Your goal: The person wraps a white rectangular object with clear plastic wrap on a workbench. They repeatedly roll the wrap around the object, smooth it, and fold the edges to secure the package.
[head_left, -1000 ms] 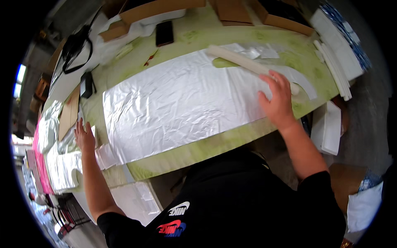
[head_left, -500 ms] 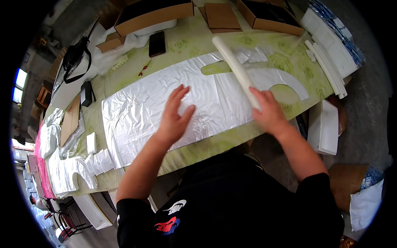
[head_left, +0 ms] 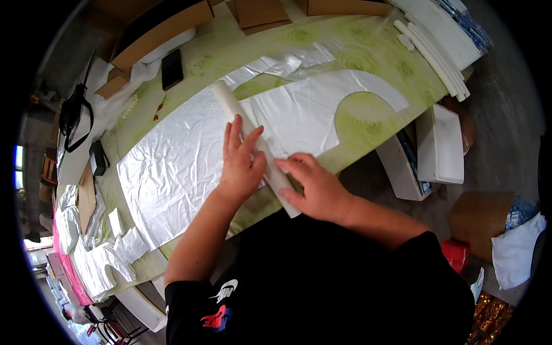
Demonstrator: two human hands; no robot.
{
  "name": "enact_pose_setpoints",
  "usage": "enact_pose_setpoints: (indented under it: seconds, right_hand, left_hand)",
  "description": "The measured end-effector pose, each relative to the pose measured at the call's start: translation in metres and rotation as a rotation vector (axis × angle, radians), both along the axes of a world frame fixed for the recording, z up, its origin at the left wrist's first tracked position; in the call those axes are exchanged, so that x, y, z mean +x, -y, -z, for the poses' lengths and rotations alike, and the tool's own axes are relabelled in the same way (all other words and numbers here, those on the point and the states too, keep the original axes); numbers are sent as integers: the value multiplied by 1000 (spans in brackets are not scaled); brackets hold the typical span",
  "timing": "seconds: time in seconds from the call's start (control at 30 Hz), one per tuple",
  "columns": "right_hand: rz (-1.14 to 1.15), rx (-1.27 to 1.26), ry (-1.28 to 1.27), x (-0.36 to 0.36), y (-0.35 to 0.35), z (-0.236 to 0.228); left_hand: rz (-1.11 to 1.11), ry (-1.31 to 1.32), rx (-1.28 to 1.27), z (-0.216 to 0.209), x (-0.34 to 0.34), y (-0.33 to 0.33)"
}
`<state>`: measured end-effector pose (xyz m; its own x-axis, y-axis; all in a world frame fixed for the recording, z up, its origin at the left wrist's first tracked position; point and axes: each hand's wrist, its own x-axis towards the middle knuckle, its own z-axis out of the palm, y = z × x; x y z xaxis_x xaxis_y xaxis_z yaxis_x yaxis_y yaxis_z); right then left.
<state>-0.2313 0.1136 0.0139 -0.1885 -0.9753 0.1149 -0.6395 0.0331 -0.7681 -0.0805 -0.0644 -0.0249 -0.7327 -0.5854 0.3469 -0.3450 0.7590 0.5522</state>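
A long off-white tube (head_left: 229, 100) lies slantwise across a silvery-white plastic sheet (head_left: 172, 155), its near end reaching past the table's front edge. The sheet is crinkled, with a rounded cut-out at its right end and a slot at the far side. My left hand (head_left: 241, 167) rests against the tube's left side and top around its middle, fingers spread. Lower down, my right hand (head_left: 316, 190) touches the tube from the right with its thumb and fingertips, a gap between them.
The sheet covers a table with a green flowered cloth (head_left: 305, 37). A phone (head_left: 172, 70), a black strapped item (head_left: 73, 115) and a cardboard box (head_left: 161, 35) lie beyond. Thin white tubes (head_left: 434, 60) lie at right. White bins (head_left: 440, 144) stand below the table's right edge.
The tube has moved left and toward me, together with my right hand. My left hand, which was above the sheet, now touches the tube. The view has shifted.
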Motion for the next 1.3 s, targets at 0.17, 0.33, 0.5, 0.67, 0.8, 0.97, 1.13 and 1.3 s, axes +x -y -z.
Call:
enact_pose_setpoints:
  seconds: [0.17,0.33,0.5,0.67,0.8,0.97,1.13,1.3]
  right_hand:
    - [143,-59,-79,-39,-2,18]
    - [-77,97,188,-30,-13,-1]
    - [38,-65,291,-34,-33,13]
    - [138,-136,313,-50,-45,19]
    - [125,-189,297,-51,-41,23]
    - [78,-256,225,-48,-38,27]
    - [157,-389,-63,-60,-28,25]
    - [334,-251,-493,-120,36,43]
  left_hand:
    - [198,-109,-23,-47,-41,-10]
    - [240,338,154,-52,-86,-21]
    - [221,486,161,-33,-108,-10]
    - [157,483,125,-33,-110,-11]
    - [194,409,106,-40,-106,-20]
    - [137,454,254,-34,-109,-9]
    - [63,269,494,-52,-99,-7]
    - [87,122,452,-57,-87,-17]
